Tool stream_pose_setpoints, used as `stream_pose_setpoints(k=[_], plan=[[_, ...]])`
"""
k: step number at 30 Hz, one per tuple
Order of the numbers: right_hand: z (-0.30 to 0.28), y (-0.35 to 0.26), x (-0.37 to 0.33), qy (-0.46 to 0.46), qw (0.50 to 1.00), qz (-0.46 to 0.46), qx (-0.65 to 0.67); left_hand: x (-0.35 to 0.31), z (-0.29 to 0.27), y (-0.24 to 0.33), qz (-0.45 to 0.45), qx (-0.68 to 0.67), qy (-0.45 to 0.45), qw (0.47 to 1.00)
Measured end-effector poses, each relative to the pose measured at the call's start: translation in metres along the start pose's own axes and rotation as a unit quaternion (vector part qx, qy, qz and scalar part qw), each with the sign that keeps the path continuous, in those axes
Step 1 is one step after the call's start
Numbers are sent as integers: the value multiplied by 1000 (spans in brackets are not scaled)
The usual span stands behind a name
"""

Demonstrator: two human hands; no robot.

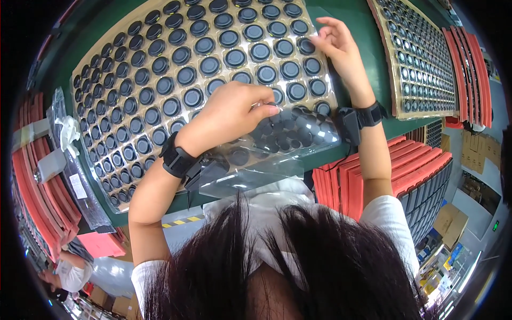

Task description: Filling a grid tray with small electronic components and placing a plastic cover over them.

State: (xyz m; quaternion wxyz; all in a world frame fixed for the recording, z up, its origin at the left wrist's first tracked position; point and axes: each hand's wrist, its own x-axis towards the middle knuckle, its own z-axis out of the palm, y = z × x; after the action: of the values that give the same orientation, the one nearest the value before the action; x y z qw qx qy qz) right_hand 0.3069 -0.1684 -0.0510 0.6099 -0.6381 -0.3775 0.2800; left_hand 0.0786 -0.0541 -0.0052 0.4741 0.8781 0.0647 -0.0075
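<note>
A large clear plastic tray (124,84) lies on the table, its rows of pockets filled with black round caps (235,57). My left hand (226,114) reaches over the tray's near part, thumb and forefinger pinched on the upper edge of a clear plastic bag (250,178). Loose black round pieces (301,130) show through the bag, which lies across the tray's near right corner. At the tray's right edge is my right hand (341,50), fingers partly bent and thumb apart, close to a cap in the last column. Nothing shows in it.
Another filled tray (421,64) lies to the right beside stacked red foam sheets (472,77). More red foam stacks (373,170) stand near my right arm and at the left (42,186). A plastic-wrapped packet (77,176) lies along the table's left edge. Another person (72,272) is at lower left.
</note>
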Motion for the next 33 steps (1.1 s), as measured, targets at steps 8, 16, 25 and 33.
stream_pose_setpoints(k=[8,16,25,33], plan=[[-5,18,13,-42,994,-37,-98,-14,-60,1,-102,-156,121,975],[-25,23,5,-61,985,-39,-156,-27,-109,-17,-39,-405,413,815],[33,-65,-136,0,956,-99,-277,-35,-116,-66,8,-826,163,539],[46,-58,-153,22,920,-88,-382,-37,-103,-94,-49,-836,234,493]])
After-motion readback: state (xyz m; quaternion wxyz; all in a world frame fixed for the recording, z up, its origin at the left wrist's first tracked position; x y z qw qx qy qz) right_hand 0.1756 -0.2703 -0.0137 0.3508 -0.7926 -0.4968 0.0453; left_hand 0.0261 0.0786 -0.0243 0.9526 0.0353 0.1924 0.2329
